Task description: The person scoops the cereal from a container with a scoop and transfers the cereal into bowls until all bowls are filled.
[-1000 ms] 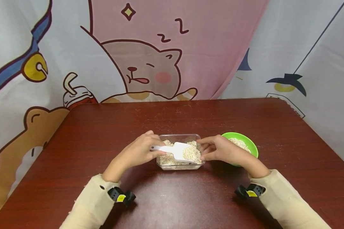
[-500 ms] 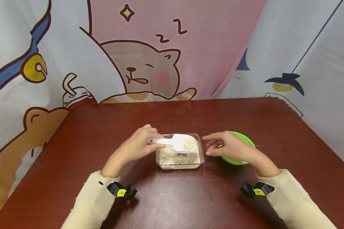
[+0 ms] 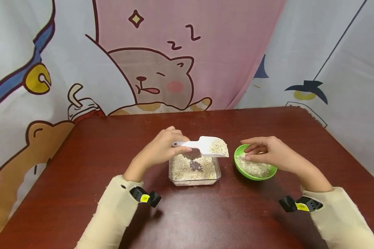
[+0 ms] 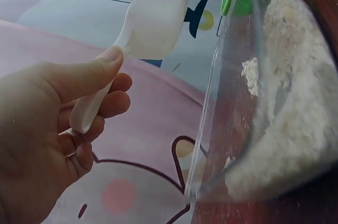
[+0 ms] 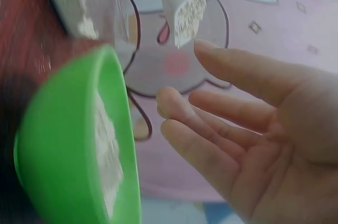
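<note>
My left hand grips the handle of a white scoop, thumb on top and fingers curled beneath, as the left wrist view also shows. Pale flakes that look like oats lie in the scoop's front end. It is held above a clear rectangular container, where more flakes surround a bare patch of the bottom. Over the green bowl hovers my right hand, its fingers loosely bent and holding nothing. In the right wrist view the hand is apart from the bowl's rim. Flakes partly fill the bowl.
The dark red wooden table reaches back to a cartoon-printed curtain. A narrow strip of table lies between the container and the bowl. Some fine crumbs dot the tabletop.
The right hand has let go of the container's right end and moved right, over the bowl. The left hand has raised the loaded scoop and shifted it right.
</note>
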`<control>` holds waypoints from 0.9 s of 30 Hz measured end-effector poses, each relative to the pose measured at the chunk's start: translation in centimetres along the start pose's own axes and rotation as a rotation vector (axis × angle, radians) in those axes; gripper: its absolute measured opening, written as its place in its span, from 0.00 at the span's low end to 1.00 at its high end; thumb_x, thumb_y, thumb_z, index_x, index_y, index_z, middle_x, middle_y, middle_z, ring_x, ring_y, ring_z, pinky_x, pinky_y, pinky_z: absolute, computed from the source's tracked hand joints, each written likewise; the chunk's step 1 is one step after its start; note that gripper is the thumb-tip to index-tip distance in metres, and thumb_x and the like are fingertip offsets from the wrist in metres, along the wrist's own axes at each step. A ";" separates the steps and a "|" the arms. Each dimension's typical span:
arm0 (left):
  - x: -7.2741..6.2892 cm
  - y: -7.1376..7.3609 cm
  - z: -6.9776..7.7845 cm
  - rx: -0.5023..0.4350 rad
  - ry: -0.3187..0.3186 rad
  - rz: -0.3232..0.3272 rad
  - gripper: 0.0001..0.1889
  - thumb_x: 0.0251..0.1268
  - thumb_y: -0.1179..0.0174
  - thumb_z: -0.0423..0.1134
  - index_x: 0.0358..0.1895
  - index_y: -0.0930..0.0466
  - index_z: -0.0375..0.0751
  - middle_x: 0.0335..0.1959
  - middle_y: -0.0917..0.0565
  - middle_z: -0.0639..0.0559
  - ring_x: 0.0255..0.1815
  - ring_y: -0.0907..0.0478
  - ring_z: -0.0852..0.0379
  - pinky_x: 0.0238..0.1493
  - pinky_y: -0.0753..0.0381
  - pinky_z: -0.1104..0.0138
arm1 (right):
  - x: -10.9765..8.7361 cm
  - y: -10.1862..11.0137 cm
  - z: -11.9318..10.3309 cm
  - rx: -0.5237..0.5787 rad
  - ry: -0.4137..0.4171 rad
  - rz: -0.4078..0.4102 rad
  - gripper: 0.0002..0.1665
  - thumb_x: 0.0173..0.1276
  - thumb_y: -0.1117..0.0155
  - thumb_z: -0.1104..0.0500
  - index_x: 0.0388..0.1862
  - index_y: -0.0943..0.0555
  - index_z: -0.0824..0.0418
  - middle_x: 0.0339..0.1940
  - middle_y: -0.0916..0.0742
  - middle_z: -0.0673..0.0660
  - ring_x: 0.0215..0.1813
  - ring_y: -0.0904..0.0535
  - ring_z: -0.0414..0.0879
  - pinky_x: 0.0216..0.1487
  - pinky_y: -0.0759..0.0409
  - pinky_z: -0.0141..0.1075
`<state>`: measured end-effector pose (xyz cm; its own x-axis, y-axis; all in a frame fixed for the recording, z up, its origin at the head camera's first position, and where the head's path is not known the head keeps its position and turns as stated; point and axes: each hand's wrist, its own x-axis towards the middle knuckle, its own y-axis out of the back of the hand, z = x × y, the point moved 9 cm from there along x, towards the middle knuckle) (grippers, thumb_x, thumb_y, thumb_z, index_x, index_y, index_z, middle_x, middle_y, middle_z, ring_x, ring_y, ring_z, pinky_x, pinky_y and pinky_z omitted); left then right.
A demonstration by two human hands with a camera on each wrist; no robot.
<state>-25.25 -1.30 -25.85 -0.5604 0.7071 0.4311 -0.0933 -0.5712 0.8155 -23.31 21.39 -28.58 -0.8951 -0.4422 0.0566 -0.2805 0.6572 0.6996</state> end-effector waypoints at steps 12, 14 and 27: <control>4.1 -2.0 1.1 0.006 -0.029 -0.076 0.08 0.55 0.35 0.41 0.36 0.14 0.42 0.27 0.20 0.57 0.29 0.33 0.59 0.34 0.36 0.69 | -2.5 3.6 4.1 -0.056 -0.094 0.098 0.29 0.59 0.34 0.60 0.58 0.28 0.69 0.45 0.19 0.66 0.40 0.21 0.35 0.34 0.22 0.31; 4.6 -2.4 1.2 0.017 -0.036 -0.092 0.08 0.56 0.36 0.42 0.36 0.14 0.43 0.27 0.20 0.57 0.28 0.33 0.59 0.34 0.36 0.69 | -2.7 3.8 4.7 -0.065 -0.104 0.103 0.29 0.59 0.34 0.59 0.58 0.28 0.69 0.47 0.19 0.67 0.41 0.22 0.34 0.34 0.22 0.31; 6.5 -5.3 1.5 0.030 -0.039 -0.165 0.09 0.57 0.37 0.43 0.37 0.14 0.45 0.28 0.20 0.58 0.29 0.33 0.60 0.34 0.36 0.71 | -3.0 3.0 7.5 -0.079 -0.153 0.006 0.31 0.59 0.34 0.57 0.59 0.29 0.70 0.49 0.20 0.67 0.46 0.22 0.48 0.36 0.23 0.32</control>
<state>-27.22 6.97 -26.80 -0.5068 0.8063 0.3049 -0.1561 -0.4337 0.8874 -24.08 29.25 -31.95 -0.9407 -0.3363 -0.0440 -0.2523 0.6071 0.7535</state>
